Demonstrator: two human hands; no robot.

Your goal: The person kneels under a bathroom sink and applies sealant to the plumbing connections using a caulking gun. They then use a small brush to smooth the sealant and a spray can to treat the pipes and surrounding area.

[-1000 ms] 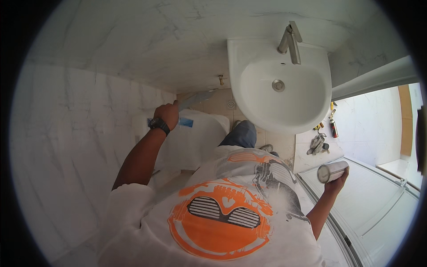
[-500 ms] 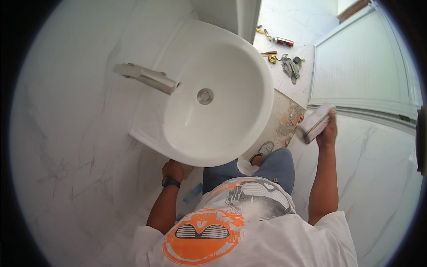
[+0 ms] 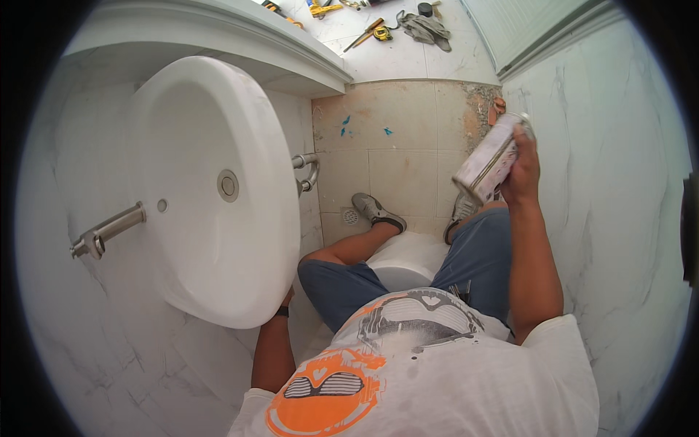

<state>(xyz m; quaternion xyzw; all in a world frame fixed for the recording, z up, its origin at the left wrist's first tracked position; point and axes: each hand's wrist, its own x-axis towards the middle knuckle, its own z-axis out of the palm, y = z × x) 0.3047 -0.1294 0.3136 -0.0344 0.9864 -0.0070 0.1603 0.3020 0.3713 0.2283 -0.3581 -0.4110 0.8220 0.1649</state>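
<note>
In my right hand (image 3: 523, 173) is a metal can (image 3: 486, 164) with a pale pinkish label, held tilted, the fingers wrapped round its side. Most of my left hand (image 3: 289, 297) is hidden behind the lower edge of the white washbasin (image 3: 282, 189); only a sliver shows above the dark wristband (image 3: 282, 311). Its fingers are out of sight, so any hold there cannot be seen. A metal tap (image 3: 109, 229) stands at the basin's wall side, and a round drain (image 3: 228, 186) sits in the bowl. Below the basin, a metal drain pipe (image 3: 309, 171) sticks out.
Between my feet and knees is a white rounded fixture (image 3: 411, 255). Dusty floor tiles (image 3: 397, 109) carry rubble along the right. Past the ledge lie grey gloves (image 3: 426, 30), a tape measure (image 3: 382, 33) and other tools. A marbled wall (image 3: 604, 182) rises on my right.
The view has swung, bringing the floor, both shoes and the pipe under the basin into sight. My right hand still holds the can; my left hand is now more hidden by the basin.
</note>
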